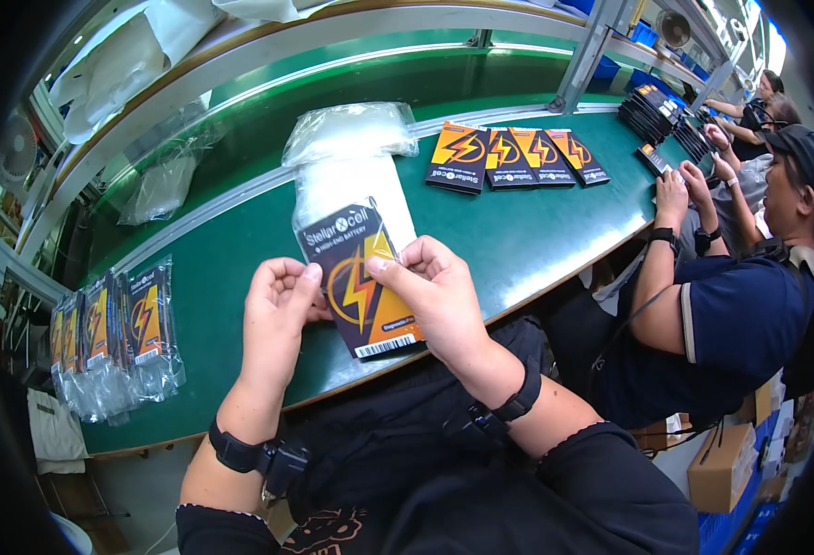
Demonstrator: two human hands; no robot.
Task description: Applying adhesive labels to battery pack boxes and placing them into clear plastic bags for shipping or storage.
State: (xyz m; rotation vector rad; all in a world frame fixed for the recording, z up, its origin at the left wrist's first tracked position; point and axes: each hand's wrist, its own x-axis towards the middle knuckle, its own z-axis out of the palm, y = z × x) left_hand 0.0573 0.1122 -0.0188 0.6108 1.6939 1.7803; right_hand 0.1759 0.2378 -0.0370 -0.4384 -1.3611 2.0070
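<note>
Above the near edge of the green table I hold a flat black and orange battery box (359,294), its printed front facing up. My left hand (279,303) pinches its left edge between thumb and bent fingers. The thumb of my right hand (441,294) presses on the front, with the fingers behind the right side. Whether a clear bag covers this box I cannot tell. Just beyond it lies a pile of clear plastic bags (349,134) on a white stack (361,185). To the right, several similar battery boxes (455,162) overlap in a row.
On the left, several battery boxes in clear bags (144,319) lie overlapping. A loose clear bag (162,176) rests near the metal rail. Co-workers sit along the right; the nearest person (740,305) handles a dark box. Dark stacks (652,116) stand near them. A shelf (333,42) runs overhead.
</note>
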